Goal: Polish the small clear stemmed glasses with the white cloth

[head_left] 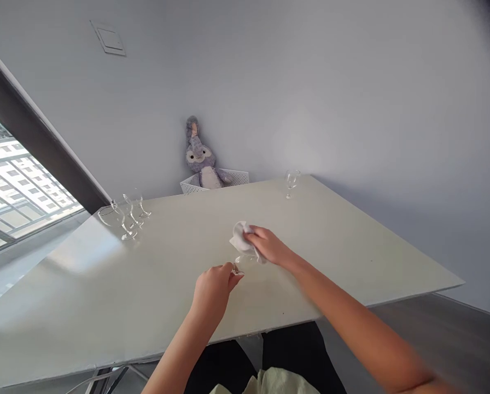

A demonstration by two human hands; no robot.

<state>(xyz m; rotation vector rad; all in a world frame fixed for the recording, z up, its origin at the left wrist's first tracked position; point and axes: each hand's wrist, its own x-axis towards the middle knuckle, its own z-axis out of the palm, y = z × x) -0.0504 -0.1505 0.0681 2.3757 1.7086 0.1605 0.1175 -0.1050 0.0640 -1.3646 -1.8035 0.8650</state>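
Observation:
My left hand (214,287) is closed around the stem and foot of a wine glass (241,264), which is tilted over the table near its front edge. Just above and to the right, my right hand (267,243) grips a crumpled white cloth (241,239). The cloth lies against the bowl end of that glass and hides part of it. Whether any cloth reaches inside the bowl, I cannot tell.
Several clear glasses (130,234) stand together at the table's left edge. One more wine glass (289,186) stands upright near the far right corner. Behind the pale table (179,241), a plush rabbit (199,158) sits in a white basket (239,176) by the wall.

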